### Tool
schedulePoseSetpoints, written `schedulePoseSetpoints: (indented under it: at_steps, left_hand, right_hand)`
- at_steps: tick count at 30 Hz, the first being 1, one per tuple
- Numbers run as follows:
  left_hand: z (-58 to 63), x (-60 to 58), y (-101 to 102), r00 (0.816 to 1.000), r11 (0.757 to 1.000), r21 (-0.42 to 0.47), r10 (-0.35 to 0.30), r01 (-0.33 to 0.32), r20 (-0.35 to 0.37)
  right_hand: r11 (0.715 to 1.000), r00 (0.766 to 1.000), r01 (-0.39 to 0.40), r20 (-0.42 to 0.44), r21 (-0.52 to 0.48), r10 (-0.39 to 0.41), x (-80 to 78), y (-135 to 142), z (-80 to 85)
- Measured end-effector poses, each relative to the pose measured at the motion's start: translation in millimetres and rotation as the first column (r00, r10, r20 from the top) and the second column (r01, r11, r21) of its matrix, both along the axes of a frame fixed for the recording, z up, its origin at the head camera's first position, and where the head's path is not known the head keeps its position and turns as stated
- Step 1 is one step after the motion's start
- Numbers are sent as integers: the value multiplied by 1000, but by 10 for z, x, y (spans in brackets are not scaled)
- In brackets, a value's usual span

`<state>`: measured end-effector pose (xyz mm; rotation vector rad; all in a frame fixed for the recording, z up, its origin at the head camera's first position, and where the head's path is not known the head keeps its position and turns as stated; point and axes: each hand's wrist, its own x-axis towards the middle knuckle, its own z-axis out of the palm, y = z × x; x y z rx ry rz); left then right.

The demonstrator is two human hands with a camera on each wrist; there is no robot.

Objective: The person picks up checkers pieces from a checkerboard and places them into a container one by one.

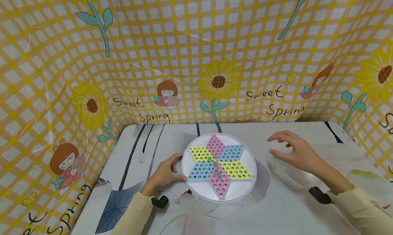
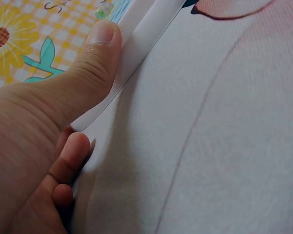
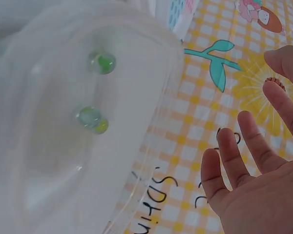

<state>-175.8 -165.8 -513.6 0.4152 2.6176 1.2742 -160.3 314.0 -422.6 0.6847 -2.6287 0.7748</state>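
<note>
A round white Chinese checkers board (image 1: pixel 198 190) carries a six-pointed star of pink, yellow and blue holes. Several glass marbles (image 1: pixel 219 175) sit around its middle. My left hand (image 1: pixel 165 171) grips the left rim, thumb over the top edge and fingers curled at the underside; one marble (image 2: pixel 104 10) shows beyond the thumb in the left wrist view. To the right, my right hand (image 1: pixel 294 151) hovers with fingers spread and holds nothing. Below it stands a clear plastic container (image 1: pixel 290 178), with green and bluish marbles (image 3: pixel 105 63) inside in the right wrist view.
A table with a white floral cloth (image 1: pixel 165 214) lies under everything. Yellow checked fabric (image 1: pixel 190 50) with sunflowers and lettering hangs as a wall behind and on both sides.
</note>
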Motion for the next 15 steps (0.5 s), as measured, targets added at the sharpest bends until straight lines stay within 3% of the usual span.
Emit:
schedulePoseSetpoints:
  at_steps: [9,15]
  left_hand:
    - [-11,3,-3,1000,1000,-4,-13,13,-9]
    - [-2,5,0,1000,1000,1,-8,8,0]
  right_hand:
    - [998,998,-62,-34,-14,62,-87,-173,57]
    - [996,996,-86,-4,-18,86,-143,-296,74]
